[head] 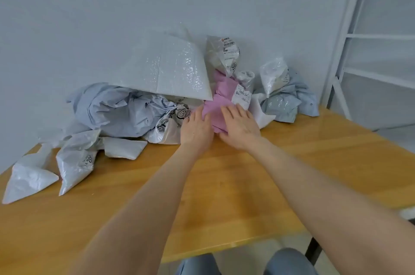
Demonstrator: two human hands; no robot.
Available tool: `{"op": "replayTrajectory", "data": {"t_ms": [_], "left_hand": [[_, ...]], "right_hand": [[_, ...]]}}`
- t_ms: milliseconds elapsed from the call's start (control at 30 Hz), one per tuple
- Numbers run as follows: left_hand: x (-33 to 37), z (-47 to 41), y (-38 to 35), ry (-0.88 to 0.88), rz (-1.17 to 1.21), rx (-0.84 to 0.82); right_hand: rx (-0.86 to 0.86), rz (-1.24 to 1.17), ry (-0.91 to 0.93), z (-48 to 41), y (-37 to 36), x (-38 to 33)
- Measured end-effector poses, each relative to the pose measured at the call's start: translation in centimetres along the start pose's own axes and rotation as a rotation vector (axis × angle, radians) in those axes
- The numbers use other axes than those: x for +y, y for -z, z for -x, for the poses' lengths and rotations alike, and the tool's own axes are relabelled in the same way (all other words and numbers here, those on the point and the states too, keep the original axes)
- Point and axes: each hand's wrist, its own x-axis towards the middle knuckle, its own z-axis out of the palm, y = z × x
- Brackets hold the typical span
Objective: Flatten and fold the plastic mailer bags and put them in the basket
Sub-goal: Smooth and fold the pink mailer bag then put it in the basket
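Both the left hand (196, 127) and right hand (240, 126) lie flat, fingers straight, on the pink mailer (221, 97) right of the bubble mailer (166, 65). Thin, light, slippery film; best pinched at its edges.

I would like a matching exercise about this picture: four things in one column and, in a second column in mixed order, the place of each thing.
Things
1. pink mailer
2. bubble mailer
3. blue-grey bag
4. white metal rack

Places
A. beside the table, at its right
B. touched by the left hand and the right hand
C. crumpled at the left of the heap
D. tilted, on top of other bags

Pairs: 1-B, 2-D, 3-C, 4-A
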Motion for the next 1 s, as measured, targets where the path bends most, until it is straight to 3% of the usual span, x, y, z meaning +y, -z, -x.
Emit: {"op": "replayTrajectory", "data": {"t_ms": [133, 300, 600, 1000], "left_hand": [[0.0, -1.2, -0.9, 0.126, 0.123, -0.023], [-0.8, -3.7, -1.0, 0.325, 0.304, -0.079], [-2.2, -6.4, 0.2, 0.28, 0.294, -0.109], [-2.2, -8.6, 2.3, 0.346, 0.37, -0.13]], "right_hand": [[-0.039, -0.101, -0.15, -1.2, -0.1, 2.0], [0.006, -0.095, -0.204, -3.8, -0.3, 3.2], [-0.005, -0.068, -0.258, -7.8, -0.6, 2.0], [0.181, -0.379, -0.189, -8.3, 1.3, 2.0]]}}
